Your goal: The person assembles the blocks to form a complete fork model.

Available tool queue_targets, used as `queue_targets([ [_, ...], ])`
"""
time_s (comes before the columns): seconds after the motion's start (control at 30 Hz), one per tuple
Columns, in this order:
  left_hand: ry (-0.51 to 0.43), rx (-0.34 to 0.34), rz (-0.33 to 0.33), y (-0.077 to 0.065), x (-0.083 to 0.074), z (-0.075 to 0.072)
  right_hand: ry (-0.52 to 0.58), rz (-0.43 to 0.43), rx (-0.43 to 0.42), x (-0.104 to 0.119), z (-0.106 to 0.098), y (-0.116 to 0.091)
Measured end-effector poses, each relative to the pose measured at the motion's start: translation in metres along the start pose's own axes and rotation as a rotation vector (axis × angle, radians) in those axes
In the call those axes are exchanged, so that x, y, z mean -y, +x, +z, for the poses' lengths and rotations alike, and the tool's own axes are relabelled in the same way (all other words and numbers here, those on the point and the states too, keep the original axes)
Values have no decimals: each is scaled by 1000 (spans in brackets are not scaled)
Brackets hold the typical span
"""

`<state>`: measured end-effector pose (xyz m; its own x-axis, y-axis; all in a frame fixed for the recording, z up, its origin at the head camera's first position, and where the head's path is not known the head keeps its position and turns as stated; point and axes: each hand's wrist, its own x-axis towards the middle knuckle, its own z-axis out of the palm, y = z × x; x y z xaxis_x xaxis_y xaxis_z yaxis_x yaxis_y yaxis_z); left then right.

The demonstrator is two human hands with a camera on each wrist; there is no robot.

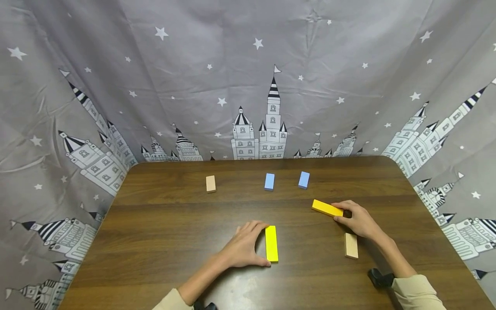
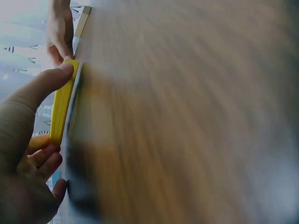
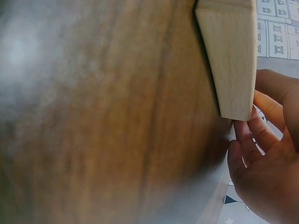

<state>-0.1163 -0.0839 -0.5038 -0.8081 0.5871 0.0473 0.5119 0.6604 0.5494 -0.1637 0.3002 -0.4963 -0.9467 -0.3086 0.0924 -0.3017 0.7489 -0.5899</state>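
My left hand (image 1: 243, 246) holds a bright yellow block (image 1: 272, 244) lengthwise, thumb on the near end and fingers at the far end. The left wrist view shows this yellow block (image 2: 60, 109) spanned between thumb and fingers. Farther right, my right hand (image 1: 358, 220) pinches the right end of an orange-yellow block (image 1: 325, 208), which lies slanted on the table. A plain wooden block (image 1: 351, 246) stands just nearer than the right hand. In the right wrist view that wooden block (image 3: 231, 60) fills the foreground, and the orange-yellow block is hidden.
Two blue blocks (image 1: 269, 181) (image 1: 304, 180) sit toward the back of the brown wooden table (image 1: 162, 241). Another plain wooden block (image 1: 210, 184) lies at the back left. Behind the table's far edge hangs a grey curtain (image 1: 186, 86) printed with castles and stars.
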Motion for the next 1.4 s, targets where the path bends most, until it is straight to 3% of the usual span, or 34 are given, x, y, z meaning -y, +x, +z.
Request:
queue_targets([
  [0.27,50,-37,-1,7,-7,8,6,12,0,1,-1,0],
  [0.53,67,-16,-36,10,-8,8,4,17,7,0,0,0],
  [1.03,149,34,-64,0,-26,7,6,26,11,3,0,1],
  [1.4,97,78,-123,-5,-40,13,0,16,4,3,1,1],
])
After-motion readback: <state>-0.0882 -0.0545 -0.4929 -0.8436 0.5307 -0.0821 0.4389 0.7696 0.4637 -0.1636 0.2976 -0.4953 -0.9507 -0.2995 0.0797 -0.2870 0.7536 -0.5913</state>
